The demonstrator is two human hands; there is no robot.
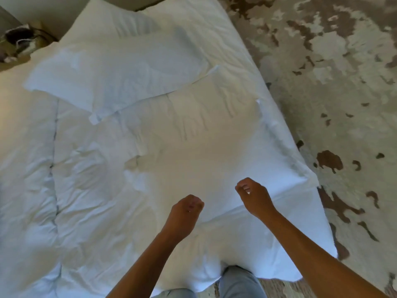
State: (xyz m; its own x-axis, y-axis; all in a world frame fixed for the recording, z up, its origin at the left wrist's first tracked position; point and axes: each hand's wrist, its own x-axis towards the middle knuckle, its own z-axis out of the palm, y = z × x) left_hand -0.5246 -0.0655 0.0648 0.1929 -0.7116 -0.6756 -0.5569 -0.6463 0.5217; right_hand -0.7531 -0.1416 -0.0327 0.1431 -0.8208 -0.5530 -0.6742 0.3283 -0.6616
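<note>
- left hand (pixel 189 208): fingers curled into a fist, holding nothing, raised over the 6 o'clock end of the near pillow (pixel 204 147)
- right hand (pixel 252 195): also curled and empty, at 2 o'clock of the left, apart from it
- bare forearms come in from 6 o'clock
- near pillow lies mid-frame on the bed (pixel 86 211), near its 3 o'clock edge
- second pillow (pixel 120 78) at 11 o'clock; patterned carpet (pixel 333 82) at 3 o'clock

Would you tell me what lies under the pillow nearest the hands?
The pillow rests on the white duvet, which shows around it; anything directly beneath is covered.
</note>
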